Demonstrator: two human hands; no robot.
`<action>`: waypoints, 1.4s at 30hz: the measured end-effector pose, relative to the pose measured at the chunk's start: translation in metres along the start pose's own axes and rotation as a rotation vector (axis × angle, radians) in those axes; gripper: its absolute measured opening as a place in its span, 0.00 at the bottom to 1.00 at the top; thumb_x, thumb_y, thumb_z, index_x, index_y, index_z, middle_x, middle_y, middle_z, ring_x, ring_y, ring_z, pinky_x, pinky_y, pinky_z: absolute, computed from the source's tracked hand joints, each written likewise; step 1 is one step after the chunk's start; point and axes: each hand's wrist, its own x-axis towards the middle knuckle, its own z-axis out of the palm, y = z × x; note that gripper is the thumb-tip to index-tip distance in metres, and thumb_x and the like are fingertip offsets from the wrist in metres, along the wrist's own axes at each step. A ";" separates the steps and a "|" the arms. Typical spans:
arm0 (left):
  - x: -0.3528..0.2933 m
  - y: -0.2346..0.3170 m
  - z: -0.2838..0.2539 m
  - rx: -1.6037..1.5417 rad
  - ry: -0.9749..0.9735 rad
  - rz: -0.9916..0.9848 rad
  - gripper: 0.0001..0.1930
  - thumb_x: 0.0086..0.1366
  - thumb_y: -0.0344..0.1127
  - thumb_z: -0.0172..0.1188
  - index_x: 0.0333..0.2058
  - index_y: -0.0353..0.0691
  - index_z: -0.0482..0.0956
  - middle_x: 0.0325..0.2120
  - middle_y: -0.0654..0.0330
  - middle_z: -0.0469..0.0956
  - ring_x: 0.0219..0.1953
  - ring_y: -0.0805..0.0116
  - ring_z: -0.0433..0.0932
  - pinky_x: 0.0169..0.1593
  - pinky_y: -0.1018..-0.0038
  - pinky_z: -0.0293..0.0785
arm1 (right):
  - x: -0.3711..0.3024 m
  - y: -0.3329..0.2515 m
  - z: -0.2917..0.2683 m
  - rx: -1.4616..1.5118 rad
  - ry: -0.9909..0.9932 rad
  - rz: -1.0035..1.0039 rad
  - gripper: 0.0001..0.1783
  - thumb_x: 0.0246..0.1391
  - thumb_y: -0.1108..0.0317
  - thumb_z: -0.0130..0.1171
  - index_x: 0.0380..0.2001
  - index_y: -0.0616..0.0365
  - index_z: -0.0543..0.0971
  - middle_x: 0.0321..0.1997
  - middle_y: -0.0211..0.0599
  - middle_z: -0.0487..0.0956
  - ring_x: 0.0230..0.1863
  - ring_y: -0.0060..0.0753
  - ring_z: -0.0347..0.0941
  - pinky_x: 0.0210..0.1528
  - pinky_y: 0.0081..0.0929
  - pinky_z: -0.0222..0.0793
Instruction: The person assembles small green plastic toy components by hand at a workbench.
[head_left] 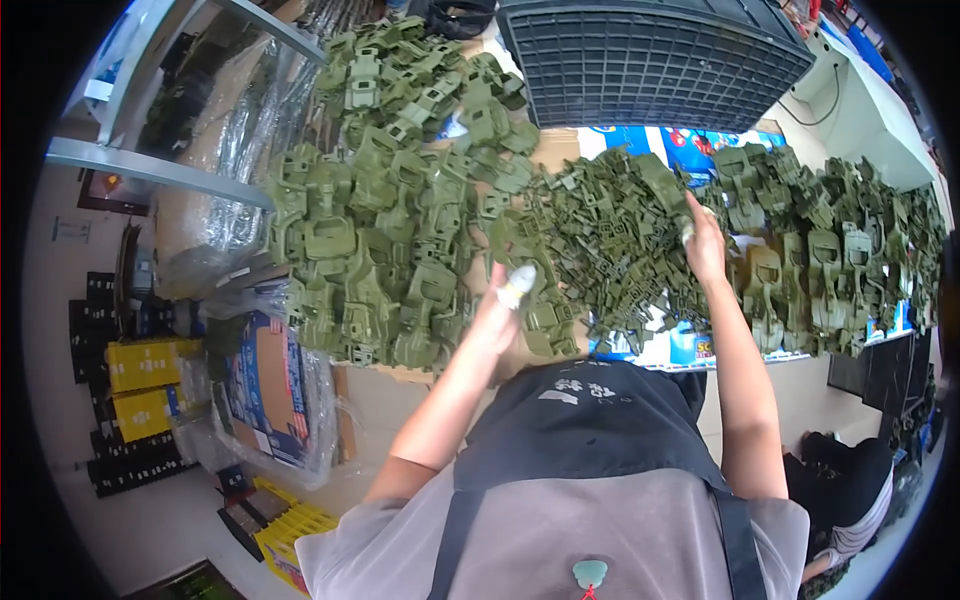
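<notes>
Olive-green moulded plastic parts are being sorted on a desk (560, 150) covered with cardboard and printed sheets. The left hand (505, 300) is being held over the near edge of the big left pile of larger shells (380, 250); its fingertips look taped in white, probably as protection against sharp edges, and a green piece appears to be pinched there, though how tightly the hand is closed cannot be told. The right hand (702, 240) is being reached into the middle heap of smaller flat parts (610, 240), fingers curled around one of them. To the right, a row of upright shells (830, 270) is being kept in order, presumably as finished work. A dark slatted crate (650, 55) is standing behind the piles.
</notes>
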 end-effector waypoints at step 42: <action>-0.032 0.031 0.034 1.059 0.225 0.811 0.43 0.49 0.46 0.61 0.61 0.46 0.46 0.60 0.48 0.48 0.62 0.54 0.48 0.62 0.57 0.41 | -0.089 -0.122 -0.049 0.543 -0.586 0.110 0.37 0.42 0.71 0.58 0.58 0.55 0.58 0.54 0.47 0.68 0.56 0.39 0.64 0.56 0.33 0.58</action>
